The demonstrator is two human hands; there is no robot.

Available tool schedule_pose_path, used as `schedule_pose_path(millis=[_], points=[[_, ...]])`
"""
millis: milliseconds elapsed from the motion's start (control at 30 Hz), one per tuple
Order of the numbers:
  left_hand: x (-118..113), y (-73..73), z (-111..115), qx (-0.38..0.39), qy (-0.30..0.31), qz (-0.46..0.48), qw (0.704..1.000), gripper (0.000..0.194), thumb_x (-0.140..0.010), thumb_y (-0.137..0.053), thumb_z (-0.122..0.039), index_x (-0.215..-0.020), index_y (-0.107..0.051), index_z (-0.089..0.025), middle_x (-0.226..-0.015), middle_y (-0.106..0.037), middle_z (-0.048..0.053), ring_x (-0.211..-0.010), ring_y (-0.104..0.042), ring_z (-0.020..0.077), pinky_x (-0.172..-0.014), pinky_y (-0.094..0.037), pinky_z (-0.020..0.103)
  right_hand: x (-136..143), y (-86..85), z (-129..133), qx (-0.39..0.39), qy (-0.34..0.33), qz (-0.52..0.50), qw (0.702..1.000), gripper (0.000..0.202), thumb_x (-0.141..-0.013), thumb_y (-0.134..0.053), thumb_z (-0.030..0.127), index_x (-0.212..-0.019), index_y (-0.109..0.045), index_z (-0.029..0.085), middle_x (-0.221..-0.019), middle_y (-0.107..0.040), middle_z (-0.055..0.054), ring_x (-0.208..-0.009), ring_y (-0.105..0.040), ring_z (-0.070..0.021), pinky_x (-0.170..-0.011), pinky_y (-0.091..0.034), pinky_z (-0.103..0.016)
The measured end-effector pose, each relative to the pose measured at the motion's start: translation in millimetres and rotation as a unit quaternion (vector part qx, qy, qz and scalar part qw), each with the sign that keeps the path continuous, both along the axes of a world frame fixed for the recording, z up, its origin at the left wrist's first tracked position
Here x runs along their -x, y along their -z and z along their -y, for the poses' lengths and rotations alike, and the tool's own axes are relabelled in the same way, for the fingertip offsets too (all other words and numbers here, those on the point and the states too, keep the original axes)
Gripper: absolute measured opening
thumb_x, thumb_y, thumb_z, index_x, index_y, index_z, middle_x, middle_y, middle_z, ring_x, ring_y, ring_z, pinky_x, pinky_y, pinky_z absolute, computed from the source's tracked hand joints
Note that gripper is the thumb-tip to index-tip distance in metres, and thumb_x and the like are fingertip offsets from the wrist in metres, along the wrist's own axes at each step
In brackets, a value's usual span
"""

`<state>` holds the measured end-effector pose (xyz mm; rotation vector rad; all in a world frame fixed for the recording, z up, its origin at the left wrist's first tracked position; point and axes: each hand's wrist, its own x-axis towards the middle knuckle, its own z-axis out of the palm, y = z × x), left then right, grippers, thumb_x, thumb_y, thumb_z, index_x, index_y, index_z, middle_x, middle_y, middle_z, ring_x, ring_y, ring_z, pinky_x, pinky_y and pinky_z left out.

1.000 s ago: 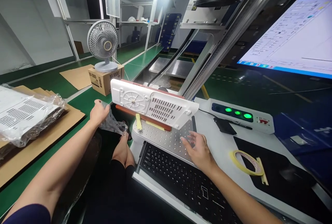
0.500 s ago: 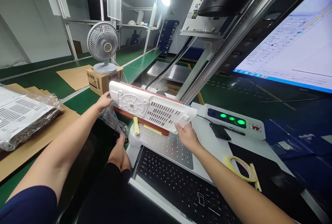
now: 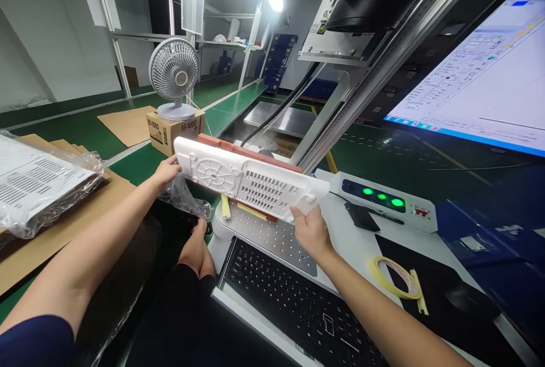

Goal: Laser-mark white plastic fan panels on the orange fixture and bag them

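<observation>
A long white plastic panel (image 3: 266, 188), with slotted vents and a round ribbed pattern, is held tilted between my two hands. My left hand (image 3: 167, 171) grips its left end, and my right hand (image 3: 311, 230) grips its lower right corner, thumb on the near face. Behind the panel, a reddish-brown block (image 3: 251, 154) shows along the top and bottom edges. Below lies a perforated metal plate (image 3: 272, 245) with a strip of yellow tape (image 3: 225, 208) on it. Clear plastic wrap (image 3: 187, 199) hangs near my left hand.
A black keyboard (image 3: 289, 293) lies in front. To the right are a yellow tape roll (image 3: 394, 277), a control box with green lights (image 3: 382, 197) and a monitor (image 3: 481, 72). A machine head (image 3: 366, 9) overhangs. At left are wrapped white panels (image 3: 40, 182) and a fan (image 3: 175, 72) on a carton.
The white panel has shifted slightly towards me, and more of the reddish-brown block shows above it. Both hands still hold its ends. The view has moved a little.
</observation>
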<state>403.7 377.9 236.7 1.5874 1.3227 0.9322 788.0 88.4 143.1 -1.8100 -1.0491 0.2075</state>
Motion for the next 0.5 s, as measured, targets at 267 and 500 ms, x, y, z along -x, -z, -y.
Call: schedule_pose_path(millis=[267,500], points=[[60,-16.7,85,0.045,-0.059,0.044,0.996,0.080,-0.060,-0.068,-0.026,-0.139,-0.079,-0.018,-0.092,-0.080,0.005,-0.065,-0.057,0.0169,-0.056,-0.043,0.024,52,-34.2,69,-0.042,-0.095,0.095,0.990,0.047,-0.099,-0.067,0.068,-0.118,-0.068,0.025,-0.112,-0.082,-0.018,-0.110,-0.080,-0.0407,-0.102,-0.066,-0.055],[119,-13.6,159,0.071,-0.087,0.056,0.992,0.074,-0.064,-0.075,-0.035,-0.137,-0.082,-0.021,-0.116,-0.085,0.009,-0.100,-0.077,0.0310,-0.081,-0.062,0.034,109,-54.2,115,-0.128,-0.159,-0.080,0.976,0.051,-0.093,-0.087,0.053,-0.133,-0.071,0.025,-0.121,-0.083,-0.015,-0.116,-0.082,-0.0377,-0.108,-0.069,-0.054]])
